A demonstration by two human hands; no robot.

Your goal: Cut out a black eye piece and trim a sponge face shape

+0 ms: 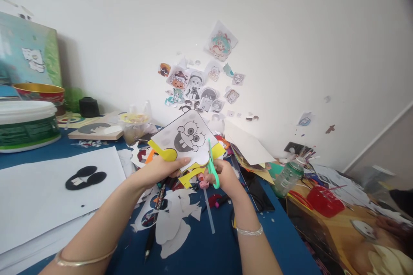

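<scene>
My left hand point(159, 171) holds up a paper cutout point(185, 137) printed with a black-and-white cartoon face, backed by yellow paper point(167, 153). My right hand point(224, 176) grips green-handled scissors point(212, 165), whose blades point up into the right edge of the cutout. Both hands hover above a blue table point(206, 245). Each wrist carries a thin bracelet.
White sheets with a black shape point(85, 177) lie at the left. White paper scraps point(174, 223), pens and a phone point(258, 193) litter the table below. A green bottle point(288, 177) and red tray point(325, 200) sit right; a white tub point(27, 124) far left. Cartoon stickers point(200, 86) cover the wall.
</scene>
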